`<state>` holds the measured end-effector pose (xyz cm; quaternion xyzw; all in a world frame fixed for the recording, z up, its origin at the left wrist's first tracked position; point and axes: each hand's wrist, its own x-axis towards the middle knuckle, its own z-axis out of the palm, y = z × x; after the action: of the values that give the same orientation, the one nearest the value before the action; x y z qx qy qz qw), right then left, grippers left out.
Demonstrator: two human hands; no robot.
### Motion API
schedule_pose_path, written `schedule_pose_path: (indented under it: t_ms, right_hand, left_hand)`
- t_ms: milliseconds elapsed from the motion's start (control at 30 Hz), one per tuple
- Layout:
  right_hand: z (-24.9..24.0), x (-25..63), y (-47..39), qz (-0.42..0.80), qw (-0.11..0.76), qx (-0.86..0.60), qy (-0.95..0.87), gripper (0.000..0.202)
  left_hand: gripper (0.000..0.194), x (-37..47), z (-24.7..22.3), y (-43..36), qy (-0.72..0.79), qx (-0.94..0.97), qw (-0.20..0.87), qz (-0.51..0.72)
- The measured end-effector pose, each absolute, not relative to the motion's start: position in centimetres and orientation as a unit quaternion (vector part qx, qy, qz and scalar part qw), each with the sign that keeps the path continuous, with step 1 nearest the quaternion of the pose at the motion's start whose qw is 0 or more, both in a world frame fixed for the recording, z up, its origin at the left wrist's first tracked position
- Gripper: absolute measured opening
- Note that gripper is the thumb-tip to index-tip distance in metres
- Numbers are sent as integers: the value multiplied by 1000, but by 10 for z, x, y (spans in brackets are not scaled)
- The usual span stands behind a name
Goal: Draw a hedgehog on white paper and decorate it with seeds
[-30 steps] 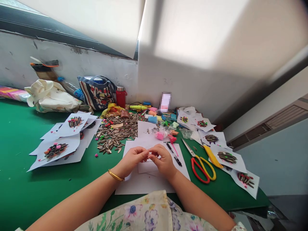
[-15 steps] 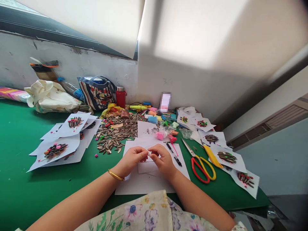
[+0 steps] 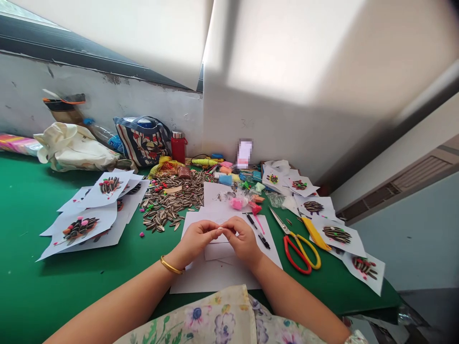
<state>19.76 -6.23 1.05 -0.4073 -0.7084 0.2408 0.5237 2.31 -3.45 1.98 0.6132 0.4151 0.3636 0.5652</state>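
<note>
My left hand (image 3: 200, 239) and my right hand (image 3: 241, 239) meet fingertip to fingertip above white paper sheets (image 3: 193, 274). Thumbs and forefingers are pinched around a tiny pale bit, mostly hidden, whose kind I cannot make out. Just right of my right hand lie a black pen (image 3: 263, 240) and a thin pink strip (image 3: 258, 223). Farther right, scissors (image 3: 299, 246) with one red and one yellow handle rest on the green table (image 3: 136, 286). Beyond my left hand spreads a heap of striped sunflower seeds (image 3: 179, 193).
Paper cards with seed pictures (image 3: 81, 227) are stacked at left; more cards (image 3: 337, 234) line the right edge. A yellow cutter-like tool (image 3: 315, 233) lies by the scissors. Bagged pink clay (image 3: 235, 203), a red bottle (image 3: 178, 148), a patterned bag (image 3: 143, 141) and a cream bag (image 3: 77, 145) stand behind.
My fingertips have drawn closer together, both hands still pinching over the paper. The whole view has shifted slightly; the things on the table appear to lie where they were.
</note>
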Motion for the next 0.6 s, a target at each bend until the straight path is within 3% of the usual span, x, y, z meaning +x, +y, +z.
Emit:
schedule_pose_path:
  t_ms: [600]
  right_hand:
    - [6, 198, -61, 235, 512, -428, -707, 22]
  left_hand:
    - [29, 22, 12, -33, 401, 682, 465, 397]
